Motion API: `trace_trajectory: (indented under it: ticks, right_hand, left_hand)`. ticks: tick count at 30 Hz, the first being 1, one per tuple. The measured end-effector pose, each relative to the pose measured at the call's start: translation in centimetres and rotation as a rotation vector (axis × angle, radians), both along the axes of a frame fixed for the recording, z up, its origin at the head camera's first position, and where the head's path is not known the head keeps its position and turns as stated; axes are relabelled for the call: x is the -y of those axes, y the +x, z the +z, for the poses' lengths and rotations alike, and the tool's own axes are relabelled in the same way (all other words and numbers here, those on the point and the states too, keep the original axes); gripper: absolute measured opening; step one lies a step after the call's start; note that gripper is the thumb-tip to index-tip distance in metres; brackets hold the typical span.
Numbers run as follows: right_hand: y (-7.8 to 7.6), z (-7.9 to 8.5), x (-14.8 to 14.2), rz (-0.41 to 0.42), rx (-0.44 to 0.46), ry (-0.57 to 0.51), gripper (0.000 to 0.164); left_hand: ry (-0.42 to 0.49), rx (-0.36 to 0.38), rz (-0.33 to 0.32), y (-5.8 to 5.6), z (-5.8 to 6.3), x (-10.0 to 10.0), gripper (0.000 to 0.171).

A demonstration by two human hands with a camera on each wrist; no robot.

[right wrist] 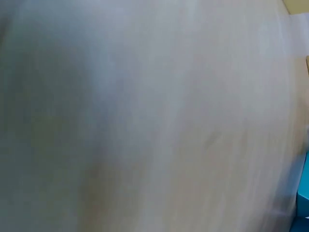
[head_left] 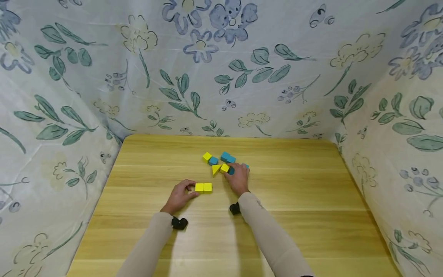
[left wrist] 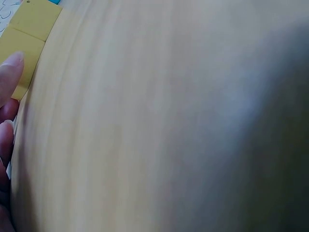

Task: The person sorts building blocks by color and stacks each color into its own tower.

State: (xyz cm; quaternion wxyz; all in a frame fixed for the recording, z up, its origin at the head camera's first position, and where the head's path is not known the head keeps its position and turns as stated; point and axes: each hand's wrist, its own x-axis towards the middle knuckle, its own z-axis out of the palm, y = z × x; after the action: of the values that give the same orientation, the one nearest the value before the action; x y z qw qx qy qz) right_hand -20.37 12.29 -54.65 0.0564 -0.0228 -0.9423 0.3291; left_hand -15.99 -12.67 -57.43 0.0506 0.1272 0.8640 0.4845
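Observation:
Two yellow blocks stand side by side, touching, near the table's middle. My left hand [head_left: 180, 195] holds the left yellow block [head_left: 199, 187] between thumb and fingers; the right yellow block [head_left: 207, 187] adjoins it. In the left wrist view, a thumb [left wrist: 11, 72] lies against the yellow face. Farther back, my right hand [head_left: 238, 179] has thumb and index finger at the sides of a yellow cube [head_left: 224, 168], pinching it. Beside that cube lies a yellow triangular block [head_left: 216, 169]. A dark blue block [head_left: 232, 171] shows partly under the right hand.
Behind the right hand are a yellow cube [head_left: 207, 157], a blue block [head_left: 213, 161] and adjoining blue blocks [head_left: 225, 156]. Another blue piece [head_left: 246, 166] peeks out right of the hand. Flowered cloth [head_left: 221, 96] surrounds the wooden table [head_left: 294, 192] at back and sides.

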Motion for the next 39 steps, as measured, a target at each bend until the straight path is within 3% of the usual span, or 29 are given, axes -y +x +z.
trace_trajectory:
  ticks: [7, 12, 19, 30, 39]
  right_hand:
    - [0.7, 0.7, 0.2, 0.045, -0.062, -0.103, 0.039]
    - [1.5, 1.7, 1.1, 0.14, -0.092, -0.217, 0.037]
    - [2.6, 2.1, 2.9, 0.272, -0.097, -0.297, 0.033]
    - [3.9, 2.1, 4.9, 0.376, 0.008, -0.321, 0.032]
    - [3.9, 1.2, 5.6, 0.404, 0.063, -0.316, 0.033]
  left_hand:
    - [-0.006, -0.008, 0.002, 0.0, -0.1, 0.0, 0.036]
    - [0.002, -0.002, 0.007, 0.0, 0.1, 0.0, 0.036]
    - [0.003, -0.004, 0.009, 0.1, 0.3, 0.0, 0.035]
    - [-0.007, -0.031, -0.003, 0.0, -0.1, 0.1, 0.036]
    - [-0.027, -0.042, 0.0, 0.0, 0.1, 0.0, 0.037]
